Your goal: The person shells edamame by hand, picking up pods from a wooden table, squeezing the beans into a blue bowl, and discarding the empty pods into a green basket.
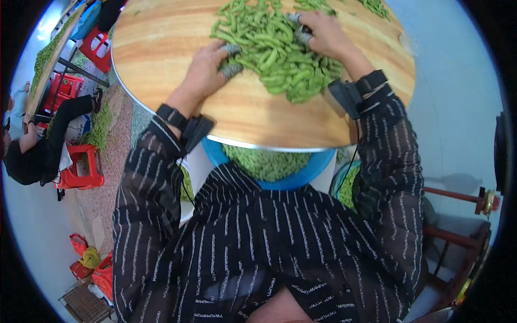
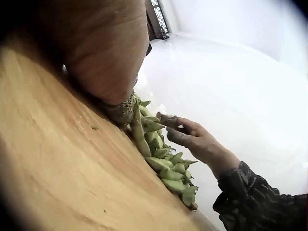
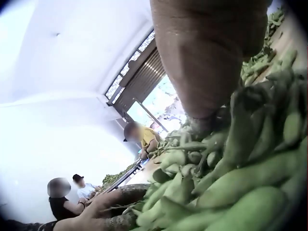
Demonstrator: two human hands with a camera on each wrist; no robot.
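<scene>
A heap of green soybean pods [image 1: 274, 51] lies on a round wood-grain tabletop [image 1: 161, 32]. My left hand [image 1: 207, 70] is at the heap's left side, its grey-wrapped thumb and finger spread apart against the pods. On the far right side, my right hand [image 1: 326, 35] reaches over the heap, its wrapped fingertips among the pods. In the left wrist view the left hand [image 2: 108, 53] looms close at the pods [image 2: 166, 161], with the right hand [image 2: 207, 147] beyond them. Pods [image 3: 240, 178] fill the front of the right wrist view, under the right hand [image 3: 207, 57].
Below the table's near edge sits a blue basin [image 1: 291, 182] of shelled beans, with a second container [image 1: 339, 180] at its right. Red stools [image 1: 83, 167] and a seated person in black [image 1: 32, 156] are at the left. More pods lie on the tabletop's far side.
</scene>
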